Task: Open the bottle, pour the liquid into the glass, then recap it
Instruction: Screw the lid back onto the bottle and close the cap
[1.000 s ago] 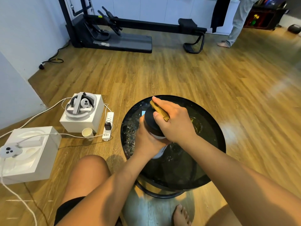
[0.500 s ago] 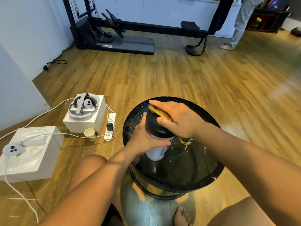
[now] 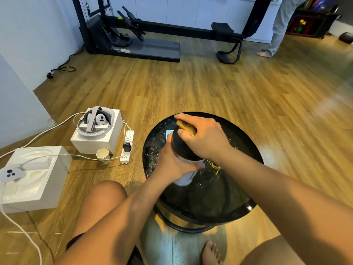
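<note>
A white bottle (image 3: 185,178) with a wide black cap (image 3: 178,145) and a yellow strap on top stands on a round black glass table (image 3: 242,205). My left hand (image 3: 172,165) is wrapped around the bottle's body from the left. Over the cap lies my right hand (image 3: 205,138), with its fingers gripping the cap and strap. Just right of the bottle, a clear glass (image 3: 215,166) shows under my right wrist; most of it is hidden.
On the wooden floor to the left stand two white boxes (image 3: 36,180) (image 3: 97,138) holding headset gear, a paper cup (image 3: 103,154) and a power strip (image 3: 127,147) with cables. An exercise machine (image 3: 145,43) and a standing person (image 3: 278,31) are far back.
Both hands keep their hold on the bottle and cap. The bottle now stands more upright on the table than a second ago. The camera view has shifted slightly.
</note>
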A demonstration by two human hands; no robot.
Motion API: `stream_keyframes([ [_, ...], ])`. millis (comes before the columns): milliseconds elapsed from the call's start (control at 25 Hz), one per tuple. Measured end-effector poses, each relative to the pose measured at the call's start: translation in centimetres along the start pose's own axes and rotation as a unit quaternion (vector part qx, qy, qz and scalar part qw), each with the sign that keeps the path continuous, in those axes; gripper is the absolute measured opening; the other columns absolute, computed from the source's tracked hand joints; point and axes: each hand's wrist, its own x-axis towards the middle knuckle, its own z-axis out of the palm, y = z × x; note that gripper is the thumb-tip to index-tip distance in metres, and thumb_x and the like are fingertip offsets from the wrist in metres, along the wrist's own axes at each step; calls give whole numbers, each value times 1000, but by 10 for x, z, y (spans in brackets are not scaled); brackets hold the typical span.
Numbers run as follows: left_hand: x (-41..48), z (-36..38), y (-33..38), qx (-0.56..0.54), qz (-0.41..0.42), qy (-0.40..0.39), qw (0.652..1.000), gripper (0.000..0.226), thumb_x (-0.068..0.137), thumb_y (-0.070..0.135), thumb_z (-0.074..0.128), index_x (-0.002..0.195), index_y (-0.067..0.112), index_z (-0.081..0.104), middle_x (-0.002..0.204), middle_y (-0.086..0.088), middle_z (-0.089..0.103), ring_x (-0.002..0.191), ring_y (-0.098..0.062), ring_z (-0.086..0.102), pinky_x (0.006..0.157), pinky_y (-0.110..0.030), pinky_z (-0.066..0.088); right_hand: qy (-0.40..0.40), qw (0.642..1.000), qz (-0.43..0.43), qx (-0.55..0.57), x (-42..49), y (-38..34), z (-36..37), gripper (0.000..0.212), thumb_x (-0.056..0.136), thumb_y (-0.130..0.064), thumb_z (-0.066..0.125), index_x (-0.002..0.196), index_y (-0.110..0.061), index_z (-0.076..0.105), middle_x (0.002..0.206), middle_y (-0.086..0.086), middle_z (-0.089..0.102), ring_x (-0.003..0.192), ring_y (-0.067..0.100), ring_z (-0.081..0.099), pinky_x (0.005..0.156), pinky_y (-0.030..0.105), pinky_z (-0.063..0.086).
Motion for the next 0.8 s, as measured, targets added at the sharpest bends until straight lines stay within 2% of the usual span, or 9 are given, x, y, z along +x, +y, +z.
stream_keyframes([
  [80,-6,12,2,-9,-22,40,999,103,47,44,96,131,29,38,114,15,60,109,-9,61,89,-31,54,43,998,49,12,-3,-5,8,46,91,-44,56,137,-49,54,133,-8,66,121,22,57,102,39,43],
  [200,-10,19,1,-8,-40,58,998,112,45,53,94,136,30,33,121,9,59,112,-13,59,91,-36,54,26,998,42,29,-1,-1,5,45,90,-46,58,135,-50,55,130,-6,67,118,25,58,102,44,47],
  [280,-4,6,-4,-10,-27,25,999,108,42,55,94,131,32,38,121,10,59,113,-12,59,94,-40,53,17,998,15,56,0,4,1,42,90,-43,61,132,-47,60,128,-7,70,117,23,60,101,45,48],
  [400,14,-18,-12,-58,13,-64,996,101,45,44,99,130,28,46,121,9,65,115,-10,63,98,-46,53,0,998,-18,68,2,6,-2,38,92,-40,65,129,-39,65,126,-8,71,116,16,62,101,40,47],
  [600,21,-11,-19,-120,36,-103,987,96,53,23,98,135,23,49,127,4,67,122,-10,61,102,-36,50,13,996,-29,81,5,8,2,34,94,-42,61,127,-39,66,123,-7,73,113,19,64,97,42,50],
  [720,22,-7,-25,-132,41,-97,986,97,51,25,97,135,29,48,127,8,66,123,-8,60,100,-28,49,27,996,-37,76,5,10,3,32,95,-41,61,126,-39,67,118,-7,75,107,20,65,92,42,51],
  [800,23,-8,-25,-119,42,-92,988,101,50,31,98,136,30,47,128,8,66,123,-7,60,102,-32,48,28,996,-43,75,4,10,4,31,95,-40,60,125,-38,68,111,-6,76,100,20,65,87,40,51],
])
